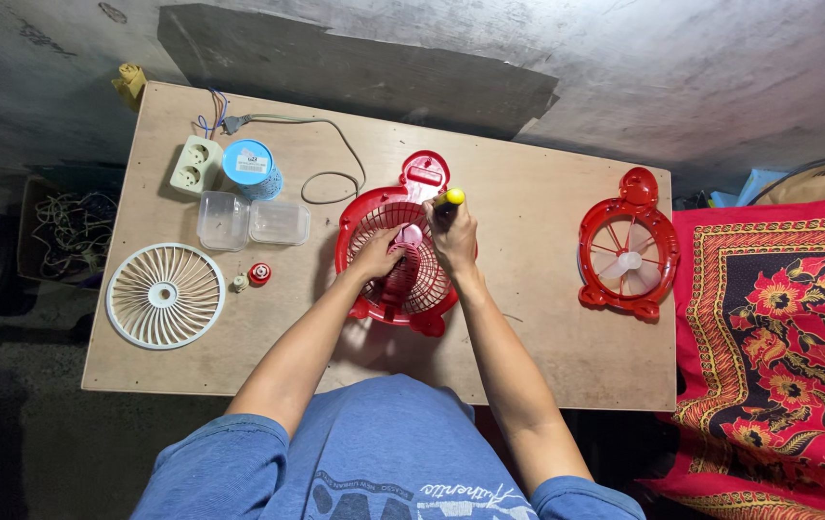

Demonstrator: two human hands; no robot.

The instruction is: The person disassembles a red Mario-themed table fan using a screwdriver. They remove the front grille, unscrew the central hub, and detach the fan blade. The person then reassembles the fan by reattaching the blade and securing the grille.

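A red table fan body [366, 214] with a round grille lies flat in the middle of a wooden table [547, 318]. My left hand [377, 254] rests on the grille and pinches a small pink part [411, 234] at its centre. My right hand [453, 237] is closed around a screwdriver with a yellow-and-black handle [449, 199], held upright over the fan's centre. A second red fan frame [627, 246] with pale blades lies flat to the right, untouched.
At the left lie a white round fan grille [165, 295], a small red knob [259, 274], a clear open plastic box [251, 221], a blue spool [251, 169], a white power strip [195, 165] and a grey cable [326, 175]. A red patterned cloth [778, 327] lies right of the table.
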